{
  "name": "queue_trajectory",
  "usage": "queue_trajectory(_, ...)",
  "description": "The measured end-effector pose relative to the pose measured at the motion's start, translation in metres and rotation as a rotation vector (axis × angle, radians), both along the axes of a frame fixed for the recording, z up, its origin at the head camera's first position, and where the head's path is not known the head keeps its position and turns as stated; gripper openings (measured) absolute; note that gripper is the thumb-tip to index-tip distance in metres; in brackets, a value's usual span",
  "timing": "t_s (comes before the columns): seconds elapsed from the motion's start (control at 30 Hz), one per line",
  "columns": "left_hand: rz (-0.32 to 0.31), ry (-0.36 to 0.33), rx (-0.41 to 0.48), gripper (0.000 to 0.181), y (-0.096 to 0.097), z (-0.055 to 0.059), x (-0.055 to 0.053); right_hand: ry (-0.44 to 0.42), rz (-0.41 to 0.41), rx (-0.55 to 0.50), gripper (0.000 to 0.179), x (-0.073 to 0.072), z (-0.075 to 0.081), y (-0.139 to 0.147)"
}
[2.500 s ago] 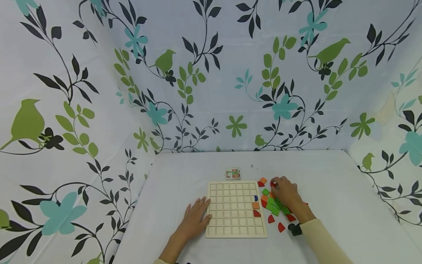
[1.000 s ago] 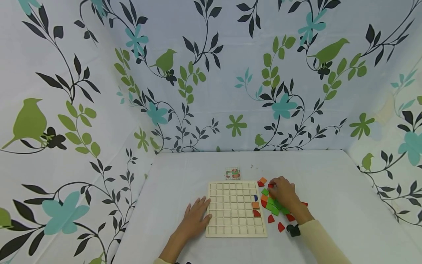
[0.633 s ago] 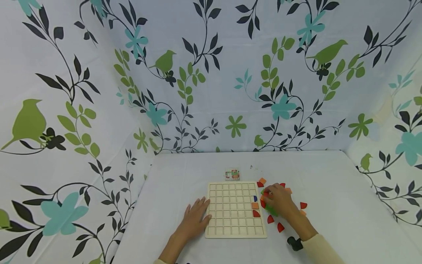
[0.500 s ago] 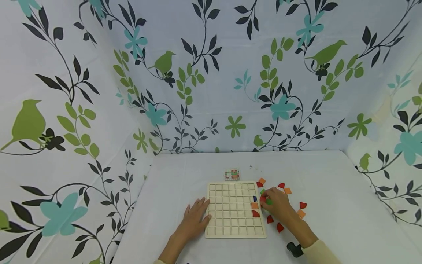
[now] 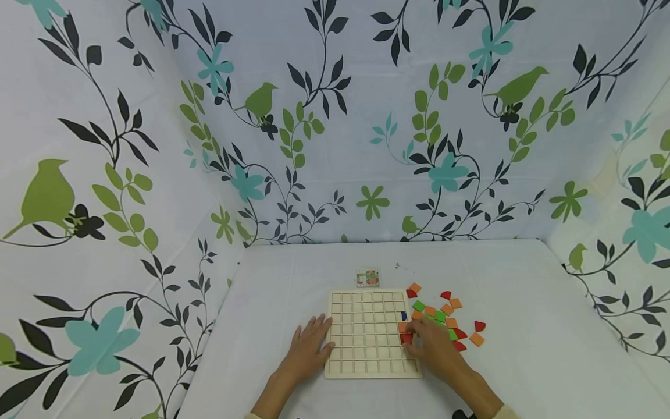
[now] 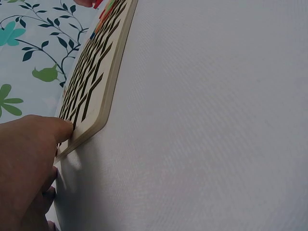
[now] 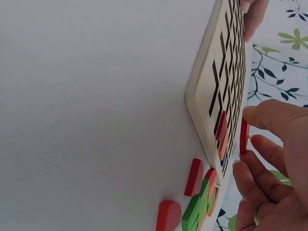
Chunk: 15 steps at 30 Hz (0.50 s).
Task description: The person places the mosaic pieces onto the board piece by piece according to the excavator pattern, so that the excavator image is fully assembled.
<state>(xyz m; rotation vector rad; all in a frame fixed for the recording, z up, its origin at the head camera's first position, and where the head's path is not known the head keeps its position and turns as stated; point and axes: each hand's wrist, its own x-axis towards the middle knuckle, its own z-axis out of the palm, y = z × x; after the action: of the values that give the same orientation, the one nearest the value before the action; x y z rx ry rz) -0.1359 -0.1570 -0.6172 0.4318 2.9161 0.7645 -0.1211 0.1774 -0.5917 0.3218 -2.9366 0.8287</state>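
A pale wooden grid board [image 5: 366,355] lies on the white table. My left hand [image 5: 307,349] rests at its left edge, fingers extended; in the left wrist view the thumb [image 6: 60,129] touches the board near a corner. Over the right edge, my right hand [image 5: 437,346] pinches a red tile [image 7: 244,134] between thumb and fingers, just above the board in the right wrist view. Set in the board near there are a red tile [image 7: 222,126], an orange square tile [image 5: 402,326] and a small blue tile [image 5: 404,316]. The right hand partly covers this edge.
Loose green [image 5: 419,305], orange [image 5: 477,338] and red [image 5: 480,326] tiles lie scattered right of the board, some behind the right hand. A small patterned card [image 5: 368,277] lies beyond the board's far edge. A printed leaf-and-bird curtain [image 5: 335,145] hangs behind the table.
My right hand has left the far part of the loose tiles and come left and nearer, to the board's right edge, with a red tile pinched in it. The left hand has stayed put.
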Motion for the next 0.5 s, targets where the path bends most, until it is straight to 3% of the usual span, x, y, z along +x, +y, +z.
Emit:
queue_trajectory(0.13,0.001,0.003,-0.001,0.062,0.0,0.0,0.001,-0.04,-0.009,-0.016,0.026,0.006,-0.002,-0.003)
queue_trajectory(0.5,0.005,0.004,-0.006,0.062,0.0,-0.001,0.0,0.022,0.015,0.055,0.027,0.014,-0.012,-0.003)
